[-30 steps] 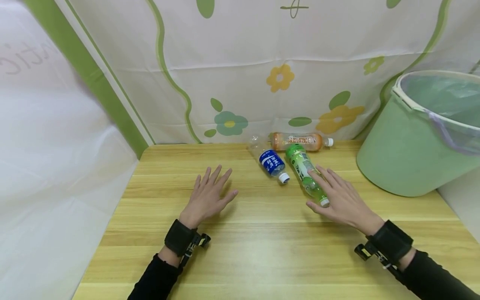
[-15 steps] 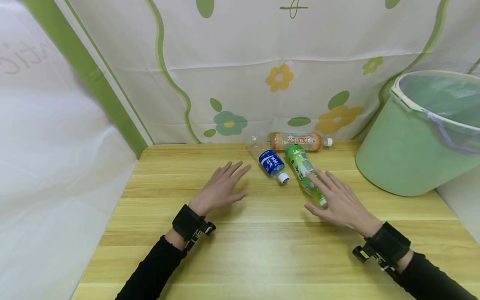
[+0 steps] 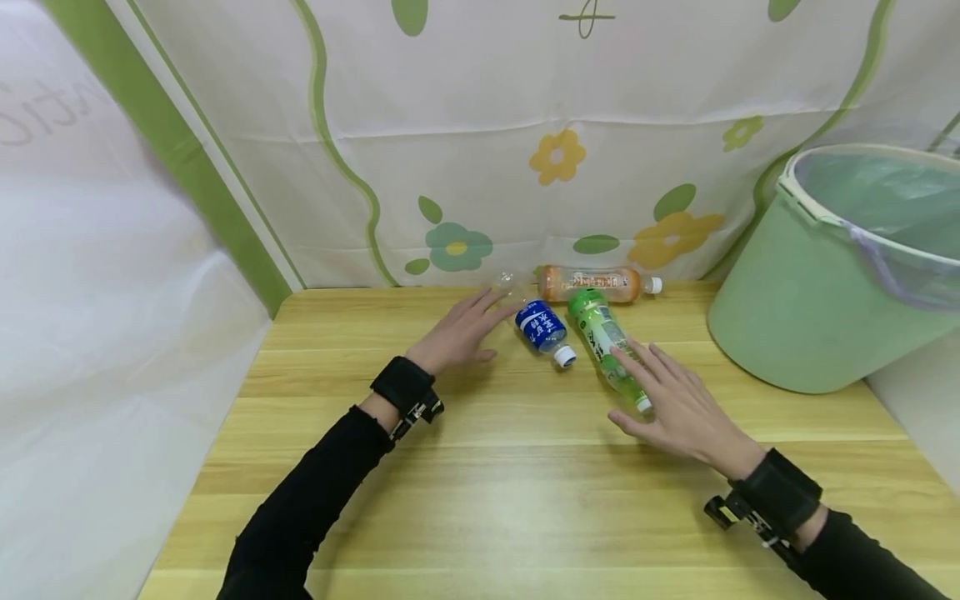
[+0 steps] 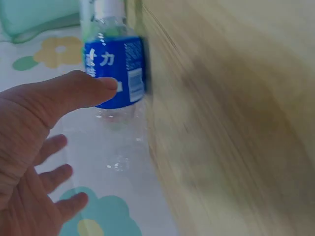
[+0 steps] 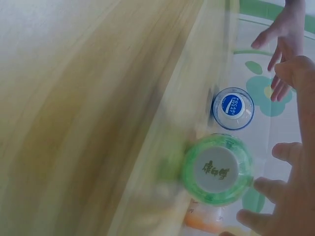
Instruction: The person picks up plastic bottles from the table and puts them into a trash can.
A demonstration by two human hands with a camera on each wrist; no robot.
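A clear plastic bottle with a blue label [image 3: 542,325] and white cap lies on its side on the table, cap toward me. My left hand [image 3: 456,335] reaches over its base end with spread fingers. In the left wrist view the thumb [image 4: 83,91] overlaps the bottle's label, and whether it touches cannot be told. Farther right lies a green-labelled bottle [image 3: 596,325] with a white cap. Over its cap end hovers my right hand [image 3: 686,408], fingers extended; contact is unclear. Behind, an orange-labelled bottle [image 3: 588,284] lies along the curtain.
At the right stands a pale green bin [image 3: 813,292] with a clear plastic liner [image 3: 892,192]. A white flowered curtain [image 3: 660,75] closes off the table's back edge. The wooden table [image 3: 517,508] runs toward me. A white sheet [image 3: 112,333] hangs at the left.
My left hand has moved forward and right, from beside the blue-labelled bottle to its base end. The right hand has stayed nearly still. The bottles have not moved.
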